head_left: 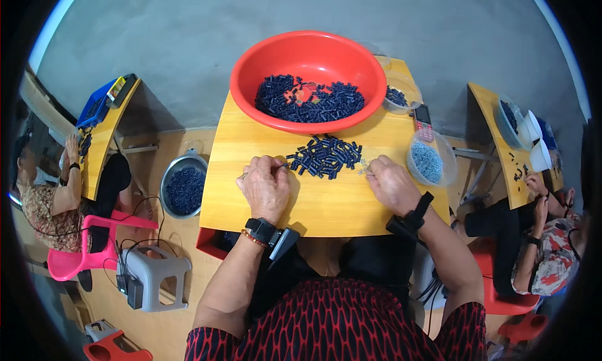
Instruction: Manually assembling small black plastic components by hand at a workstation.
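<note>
My left hand [266,184] is closed in a pinch at the left of a loose pile of small dark-blue cylindrical pieces [326,155]. A dark bit shows at its fingertips, likely one such piece, partly hidden by the fingers. On the pile's right side, my right hand [392,184] pinches thin silvery metal pieces [363,167] that stick out past the thumb and finger. The two hands are apart, both resting low over the yellow wooden table [244,132]. Behind the pile stands a large red basin [307,124] holding many more dark-blue cylindrical pieces [310,110].
A clear tub of small silvery pieces [427,162] stands beside my right hand. Behind it are a mobile phone [423,118] and a clear tub with dark pieces [396,96]. A metal bowl [183,184] sits on the floor at left. Two people work at side tables.
</note>
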A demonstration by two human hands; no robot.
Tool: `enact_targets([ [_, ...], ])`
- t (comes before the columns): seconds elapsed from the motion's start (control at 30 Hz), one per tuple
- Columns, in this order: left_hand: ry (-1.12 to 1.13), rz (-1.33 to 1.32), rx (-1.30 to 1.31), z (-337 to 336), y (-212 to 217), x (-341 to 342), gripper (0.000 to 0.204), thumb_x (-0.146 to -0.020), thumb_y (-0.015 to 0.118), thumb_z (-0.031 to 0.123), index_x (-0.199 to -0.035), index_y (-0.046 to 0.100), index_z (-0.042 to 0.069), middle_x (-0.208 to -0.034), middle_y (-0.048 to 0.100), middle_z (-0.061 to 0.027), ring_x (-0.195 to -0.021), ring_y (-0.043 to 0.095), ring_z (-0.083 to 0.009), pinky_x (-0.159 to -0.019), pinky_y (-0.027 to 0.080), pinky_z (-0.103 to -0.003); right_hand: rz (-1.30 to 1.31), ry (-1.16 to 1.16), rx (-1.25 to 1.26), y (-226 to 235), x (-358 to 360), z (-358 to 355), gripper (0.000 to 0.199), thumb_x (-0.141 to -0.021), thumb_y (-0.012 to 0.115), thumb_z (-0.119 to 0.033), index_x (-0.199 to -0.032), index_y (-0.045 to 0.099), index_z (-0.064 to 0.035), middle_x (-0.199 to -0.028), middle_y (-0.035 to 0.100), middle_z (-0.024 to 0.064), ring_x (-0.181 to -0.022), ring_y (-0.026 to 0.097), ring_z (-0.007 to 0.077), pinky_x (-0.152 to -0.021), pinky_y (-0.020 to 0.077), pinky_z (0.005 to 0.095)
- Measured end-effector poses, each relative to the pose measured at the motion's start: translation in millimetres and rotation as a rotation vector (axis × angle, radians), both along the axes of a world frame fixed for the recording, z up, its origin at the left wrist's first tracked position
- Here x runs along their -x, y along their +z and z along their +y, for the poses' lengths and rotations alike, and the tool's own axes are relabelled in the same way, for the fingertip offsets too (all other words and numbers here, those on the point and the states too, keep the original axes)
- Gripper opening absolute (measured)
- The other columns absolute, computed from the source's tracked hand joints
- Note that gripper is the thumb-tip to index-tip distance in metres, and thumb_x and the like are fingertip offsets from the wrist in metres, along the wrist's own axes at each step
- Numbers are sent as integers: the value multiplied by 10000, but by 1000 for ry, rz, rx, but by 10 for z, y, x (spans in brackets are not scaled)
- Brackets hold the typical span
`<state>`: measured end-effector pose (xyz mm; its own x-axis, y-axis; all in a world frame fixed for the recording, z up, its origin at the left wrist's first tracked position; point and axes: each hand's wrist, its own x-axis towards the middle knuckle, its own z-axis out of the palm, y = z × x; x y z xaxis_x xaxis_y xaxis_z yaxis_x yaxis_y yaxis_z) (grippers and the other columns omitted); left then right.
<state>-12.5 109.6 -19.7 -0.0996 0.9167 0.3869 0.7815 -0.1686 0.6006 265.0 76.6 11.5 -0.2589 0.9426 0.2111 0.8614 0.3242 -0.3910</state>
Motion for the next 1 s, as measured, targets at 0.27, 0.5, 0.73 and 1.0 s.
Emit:
enact_targets([
  [0.27, 11, -215, -101, 59, -105, 39, 62, -858, 675, 35, -872, 616, 19, -711, 689, -111, -615, 671, -207, -637, 519, -329, 285, -85, 12, 46, -24, -139, 102, -895, 610, -73, -897, 549, 8, -854, 618, 229, -783, 603, 413, -710, 496, 456],
  [0.5, 22, -258, -80, 60, -78, 14, 79, -860, 662, 9, -875, 586, 2, -693, 662, -100, -624, 664, -200, -635, 526, -315, 756, -173, 243, -115, -59, -322, 80, -888, 618, 17, -960, 586, 6, -817, 640, 83, -711, 623, 134, -667, 522, 282],
  [0.73, 41, -268, -34, 56, -108, 46, 138, -856, 656, 72, -992, 680, 79, -791, 712, -80, -747, 678, -252, -779, 403, -372, 918, -30, 384, -87, 167, -447, 141, -943, 594, -8, -1068, 631, 47, -884, 664, 67, -759, 647, 107, -700, 543, 261],
  [1.0, -28, -420, -20, 13, 1, 77, 98, -896, 641, 3, -992, 654, -11, -850, 710, -114, -764, 675, -182, -737, 529, -306, 980, 24, 519, -44, 391, -637, 113, -954, 610, -35, -1028, 631, 47, -884, 680, 74, -779, 666, 110, -730, 546, 255],
])
